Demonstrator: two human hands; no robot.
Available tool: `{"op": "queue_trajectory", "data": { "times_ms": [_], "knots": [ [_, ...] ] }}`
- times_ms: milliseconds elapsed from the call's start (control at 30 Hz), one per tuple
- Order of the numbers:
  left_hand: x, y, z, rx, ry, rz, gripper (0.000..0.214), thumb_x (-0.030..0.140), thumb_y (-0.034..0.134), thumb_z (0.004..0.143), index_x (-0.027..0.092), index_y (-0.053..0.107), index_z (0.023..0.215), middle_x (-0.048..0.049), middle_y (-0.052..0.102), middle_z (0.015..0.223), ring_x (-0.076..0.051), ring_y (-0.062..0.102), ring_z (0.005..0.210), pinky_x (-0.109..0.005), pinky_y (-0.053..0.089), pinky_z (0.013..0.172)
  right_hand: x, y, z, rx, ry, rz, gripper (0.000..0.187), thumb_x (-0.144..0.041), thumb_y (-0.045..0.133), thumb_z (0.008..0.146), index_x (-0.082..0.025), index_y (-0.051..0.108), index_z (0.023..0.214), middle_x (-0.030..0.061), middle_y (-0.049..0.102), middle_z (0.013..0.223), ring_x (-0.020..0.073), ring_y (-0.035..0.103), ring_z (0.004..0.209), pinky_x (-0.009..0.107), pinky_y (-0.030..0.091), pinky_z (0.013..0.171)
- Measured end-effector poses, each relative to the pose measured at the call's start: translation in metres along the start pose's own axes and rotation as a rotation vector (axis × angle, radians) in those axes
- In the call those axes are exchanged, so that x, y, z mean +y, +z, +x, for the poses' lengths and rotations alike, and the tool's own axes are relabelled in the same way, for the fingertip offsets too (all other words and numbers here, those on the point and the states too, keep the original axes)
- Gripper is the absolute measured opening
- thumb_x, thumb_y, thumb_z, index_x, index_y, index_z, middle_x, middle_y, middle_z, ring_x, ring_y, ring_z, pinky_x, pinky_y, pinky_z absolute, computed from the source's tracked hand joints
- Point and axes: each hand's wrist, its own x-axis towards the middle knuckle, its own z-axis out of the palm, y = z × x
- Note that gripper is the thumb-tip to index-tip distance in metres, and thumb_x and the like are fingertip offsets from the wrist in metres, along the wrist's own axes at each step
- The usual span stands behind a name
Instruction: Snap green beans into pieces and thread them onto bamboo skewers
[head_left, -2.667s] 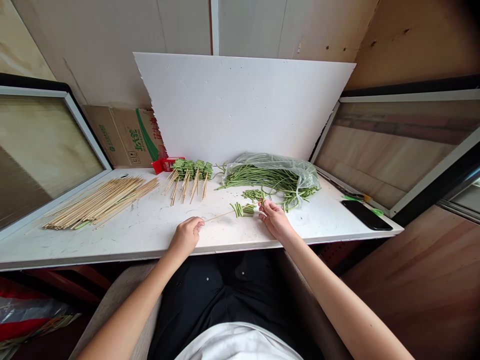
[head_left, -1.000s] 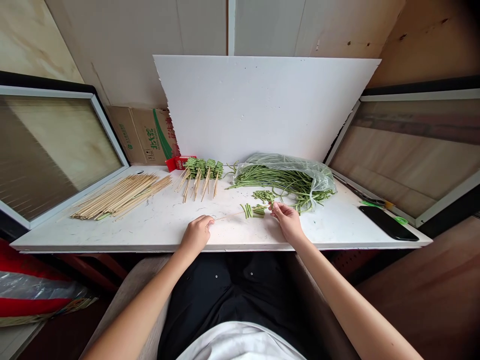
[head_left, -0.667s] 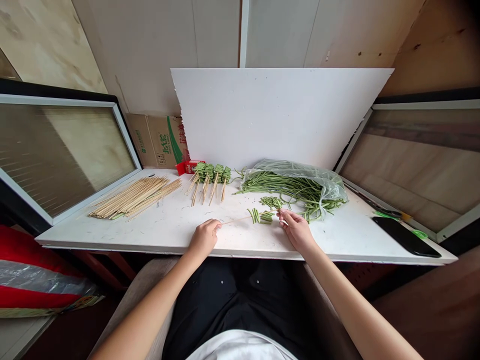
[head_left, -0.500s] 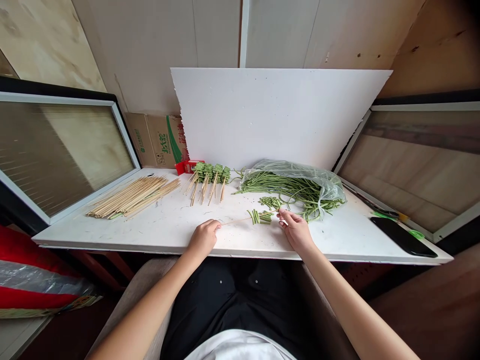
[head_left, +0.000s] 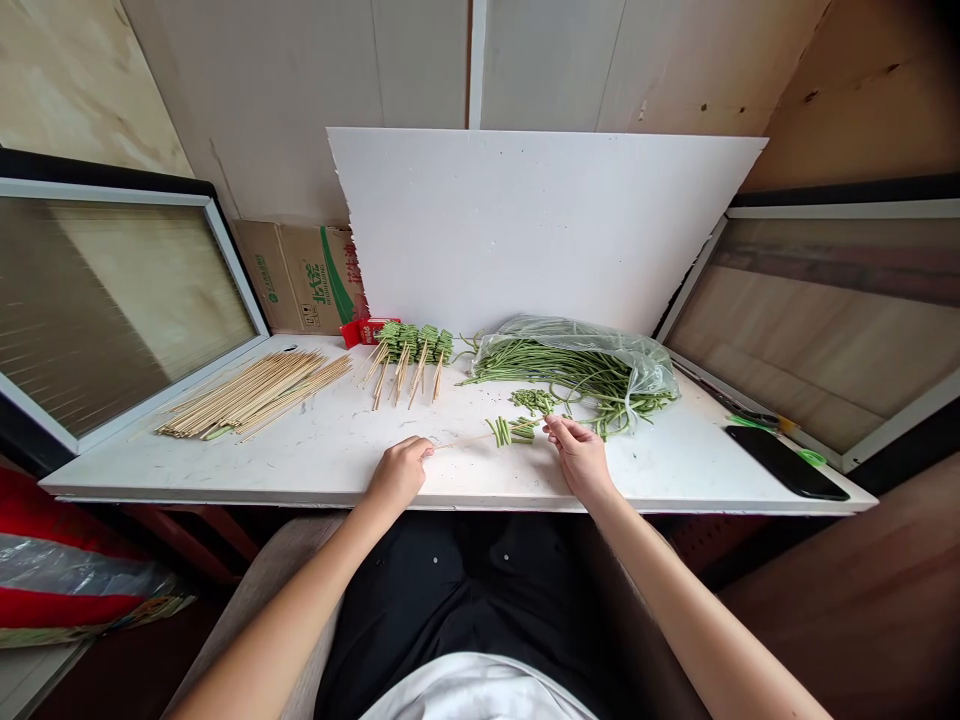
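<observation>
A thin bamboo skewer point(head_left: 459, 442) is pinched at one end by my left hand point(head_left: 396, 472), low over the front of the table. It runs right toward my right hand point(head_left: 576, 452), whose fingertips are closed at the far end; what they pinch is too small to make out. Between the hands, several short cut lengths of long bean point(head_left: 499, 432) stand side by side along the skewer line; whether they are threaded is hard to tell. More cut pieces point(head_left: 523, 430) lie just right of them. A small heap of chopped beans point(head_left: 534, 400) rests behind.
Uncut long beans point(head_left: 555, 362) spill from a clear plastic bag point(head_left: 649, 375) at the back right. Bean skewers point(head_left: 412, 345) are lined up beside a red packet point(head_left: 367, 331). Loose bamboo skewers point(head_left: 251, 393) lie left. A black phone point(head_left: 784, 462) and scissors point(head_left: 754, 415) are right.
The whole view has shifted slightly, so the table and hands appear a little farther left. Both hands keep nearly the same position around the skewer.
</observation>
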Motion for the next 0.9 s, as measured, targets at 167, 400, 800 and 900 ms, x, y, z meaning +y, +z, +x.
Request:
{"op": "queue_trajectory", "data": {
  "times_ms": [167, 400, 800, 900],
  "knots": [
    [0.001, -0.001, 0.0, -0.014, -0.009, -0.014, 0.038, -0.011, 0.045, 0.077, 0.018, 0.068, 0.084, -0.0039, 0.071, 0.083, -0.017, 0.066, 0.075, -0.026, 0.049, 0.068, 0.001, 0.0, -0.001, 0.016, -0.021, 0.006, 0.045, -0.064, 0.083, 0.07, -0.022, 0.08, 0.084, 0.0092, 0.076, 0.086, 0.0253, 0.067, 0.084, 0.037, 0.052, 0.079],
    [0.001, 0.0, 0.0, -0.001, -0.014, -0.025, 0.037, -0.009, 0.045, 0.078, 0.018, 0.07, 0.085, -0.0041, 0.071, 0.082, -0.017, 0.066, 0.074, -0.026, 0.05, 0.067, 0.003, 0.001, -0.002, -0.017, -0.034, 0.016, 0.038, -0.06, 0.083, 0.073, -0.023, 0.079, 0.08, 0.007, 0.076, 0.086, 0.025, 0.069, 0.087, 0.036, 0.052, 0.082],
    [-0.001, -0.001, 0.0, -0.016, -0.008, -0.062, 0.036, -0.008, 0.045, 0.08, 0.019, 0.068, 0.084, -0.0039, 0.071, 0.083, -0.017, 0.066, 0.076, -0.026, 0.05, 0.069, -0.001, 0.001, -0.003, -0.025, -0.021, 0.034, 0.035, -0.058, 0.083, 0.074, -0.024, 0.08, 0.077, 0.0067, 0.076, 0.085, 0.0252, 0.068, 0.089, 0.037, 0.052, 0.084],
    [0.003, 0.001, 0.002, -0.028, 0.018, -0.071, 0.037, -0.009, 0.044, 0.078, 0.019, 0.067, 0.083, -0.0036, 0.07, 0.082, -0.017, 0.065, 0.075, -0.026, 0.049, 0.069, -0.007, 0.007, -0.011, -0.109, -0.046, -0.019, 0.032, -0.055, 0.085, 0.074, -0.024, 0.08, 0.076, 0.0071, 0.077, 0.087, 0.0259, 0.068, 0.09, 0.038, 0.052, 0.085]
  ]
}}
